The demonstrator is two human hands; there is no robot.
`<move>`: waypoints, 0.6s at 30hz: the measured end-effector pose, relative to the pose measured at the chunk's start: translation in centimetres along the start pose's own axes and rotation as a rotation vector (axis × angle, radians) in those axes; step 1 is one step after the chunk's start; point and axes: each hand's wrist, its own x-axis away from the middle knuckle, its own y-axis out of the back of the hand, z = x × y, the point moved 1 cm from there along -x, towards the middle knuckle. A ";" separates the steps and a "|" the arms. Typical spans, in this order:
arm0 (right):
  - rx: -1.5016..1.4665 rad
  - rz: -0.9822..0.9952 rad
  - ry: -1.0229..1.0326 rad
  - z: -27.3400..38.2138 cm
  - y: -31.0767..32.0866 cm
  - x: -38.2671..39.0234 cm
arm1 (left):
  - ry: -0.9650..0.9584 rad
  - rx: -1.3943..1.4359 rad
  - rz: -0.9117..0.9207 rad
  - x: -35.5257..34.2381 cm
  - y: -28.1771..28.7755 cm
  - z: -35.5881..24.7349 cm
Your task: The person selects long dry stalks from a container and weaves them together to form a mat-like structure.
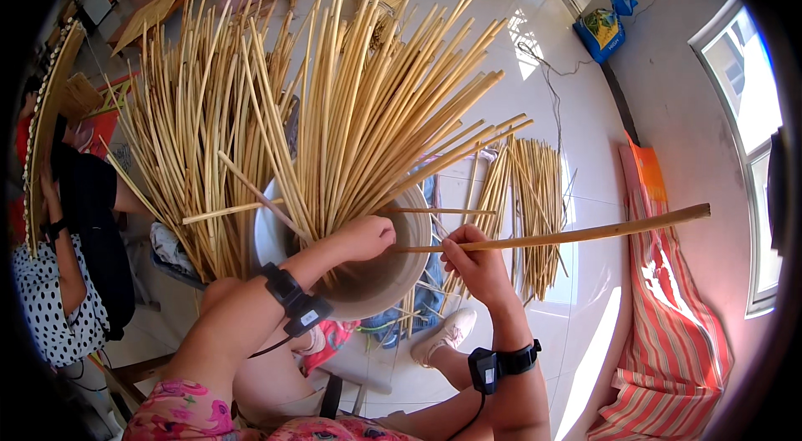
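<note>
Between the thumb and fingers of my right hand [474,264] is a long tan reed stalk [585,236]. It lies nearly level, its thick end far to the right and its thin end close to my left hand [369,239]. That left hand is curled closed over the white bucket [428,253]; whatever its fingers hold is hidden. A large sheaf of similar stalks [368,124] stands in the bucket, fanning up and outward. Another single stalk [451,210] sticks out level over the bucket's right rim.
More upright stalks [188,115] crowd the left. Bundles of stalks [535,215] lie on the floor at right. A striped cloth [668,332] hangs along the right wall, near a blue bag [600,32]. Another person in a dotted garment [58,299] sits at far left.
</note>
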 end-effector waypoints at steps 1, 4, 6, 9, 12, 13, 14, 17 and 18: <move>-0.025 0.012 0.002 0.1 -0.1 0.0 | -0.224 0.032 -0.036 -0.1 -0.3 0.1; -0.138 0.013 -0.026 0.5 -0.7 -0.3 | -0.415 0.155 -0.064 0.7 -0.4 -1.4; -0.213 -0.011 -0.024 0.7 -0.8 -0.7 | -0.411 0.245 -0.019 1.0 -0.7 -2.1; -0.273 -0.123 0.037 0.9 -0.5 -0.9 | -0.352 0.265 0.055 1.5 -0.6 -3.0; -0.299 -0.182 0.001 1.7 0.3 -0.6 | -0.398 0.171 0.056 2.4 0.0 -4.1; -0.345 -0.272 -0.007 1.9 0.8 -0.5 | -0.436 0.131 0.045 2.6 0.2 -4.2; -0.407 -0.375 0.041 2.1 2.0 -0.5 | -0.457 0.081 0.032 2.5 0.4 -4.1; -0.465 -0.493 0.057 2.6 5.4 -0.1 | -0.472 0.018 0.039 2.6 1.2 -3.7; -0.478 -0.517 0.047 2.4 5.5 -0.1 | -0.450 0.058 0.084 2.6 1.3 -3.9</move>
